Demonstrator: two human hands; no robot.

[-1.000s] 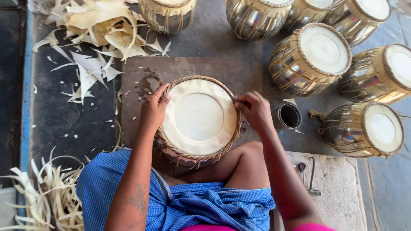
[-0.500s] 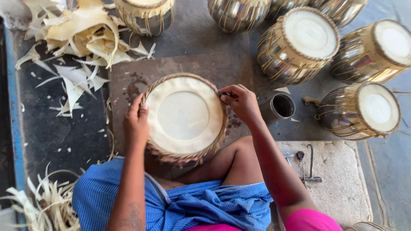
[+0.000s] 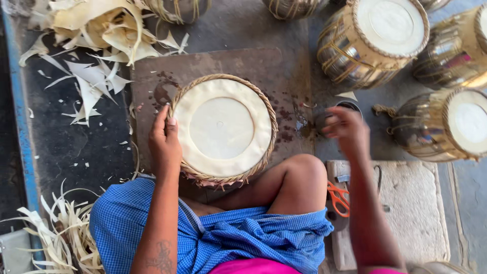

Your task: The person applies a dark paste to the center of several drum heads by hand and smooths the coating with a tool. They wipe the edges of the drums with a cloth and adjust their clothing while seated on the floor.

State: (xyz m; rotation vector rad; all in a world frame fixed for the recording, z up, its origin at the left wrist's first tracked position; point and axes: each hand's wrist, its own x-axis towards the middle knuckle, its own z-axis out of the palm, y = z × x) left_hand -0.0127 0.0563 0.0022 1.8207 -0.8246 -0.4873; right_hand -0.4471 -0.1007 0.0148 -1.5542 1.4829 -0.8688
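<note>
Lacing already rings our drum (image 3: pixel 223 129) near the board's (image 3: pixel 284 66) middle; our left hand (image 3: pixel 165 144) fingers curl on its rim, our right hand (image 3: pixel 345 129) hovers blurred, loosely open, apparently empty.

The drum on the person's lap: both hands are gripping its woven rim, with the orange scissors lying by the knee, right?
Not quite. In the head view only the left hand is on the drum rim. The right hand is off it, blurred, over a small dark cup. The orange scissors do lie by the knee.
</note>
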